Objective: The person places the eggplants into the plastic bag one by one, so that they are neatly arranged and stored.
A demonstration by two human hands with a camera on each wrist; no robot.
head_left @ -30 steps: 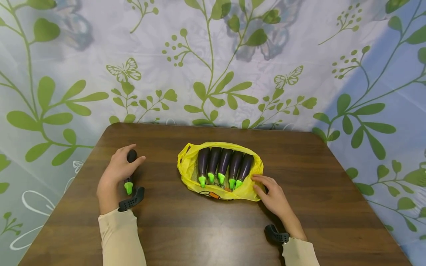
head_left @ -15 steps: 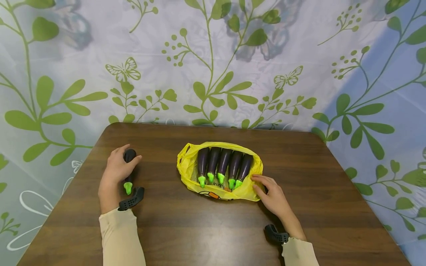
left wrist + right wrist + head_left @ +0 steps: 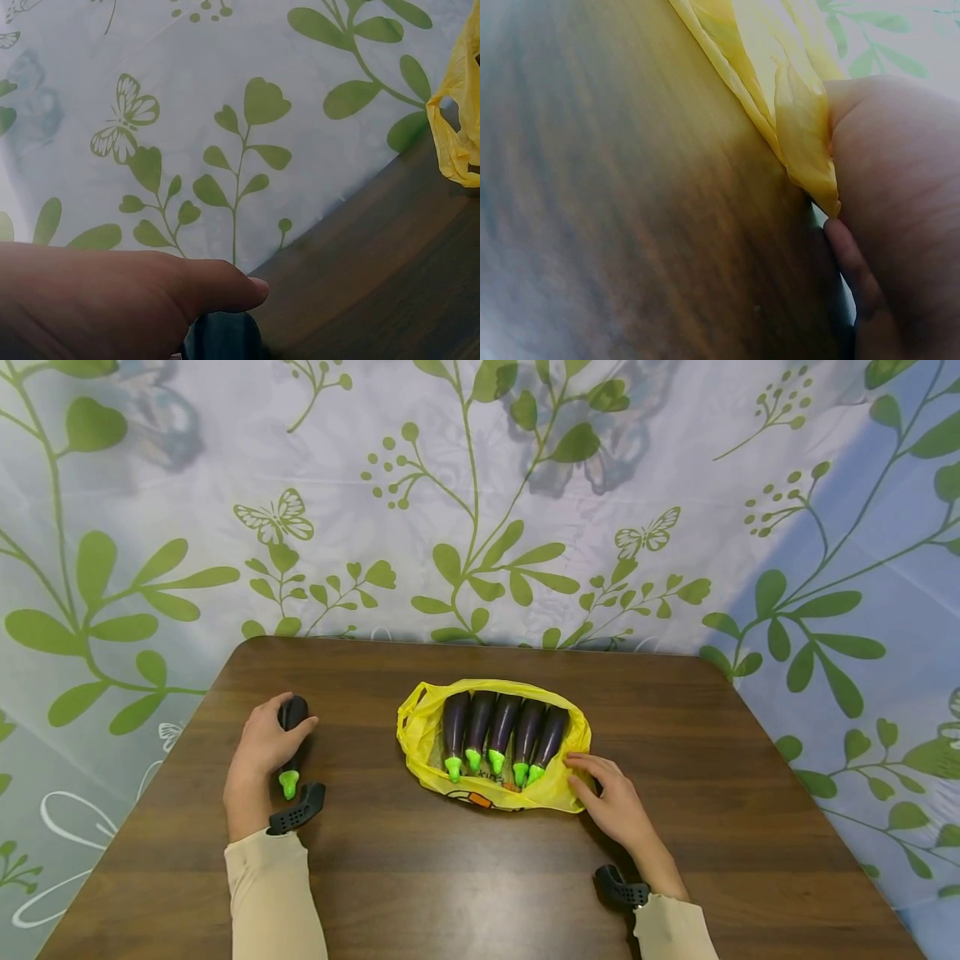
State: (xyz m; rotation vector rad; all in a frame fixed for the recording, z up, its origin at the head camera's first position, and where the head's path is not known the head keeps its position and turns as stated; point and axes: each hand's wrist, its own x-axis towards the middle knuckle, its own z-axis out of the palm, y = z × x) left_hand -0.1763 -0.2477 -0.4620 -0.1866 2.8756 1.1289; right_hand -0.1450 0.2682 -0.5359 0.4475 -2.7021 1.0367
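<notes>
At the left side of the table my left hand (image 3: 264, 739) grips a dark purple eggplant (image 3: 293, 713), thumb on one side and fingers on the other. The eggplant's bright green stem end points toward me; its middle is hidden by the hand. In the left wrist view, the thumb lies over its dark rounded end (image 3: 223, 337). An open yellow plastic bag (image 3: 423, 752) lies mid-table with several eggplants (image 3: 504, 731) side by side inside, green ends toward me. My right hand (image 3: 617, 802) pinches the bag's right edge; the right wrist view shows yellow plastic (image 3: 806, 142) bunched at the fingers.
The brown wooden table (image 3: 480, 877) ends at a cloth backdrop (image 3: 337, 460) printed with green leaves and butterflies. Black wrist bands (image 3: 297, 810) are on both wrists.
My left thumb and fingers have drawn in around the eggplant, which has shifted very slightly. The right hand and the bag keep their places, apart from a slight camera shift.
</notes>
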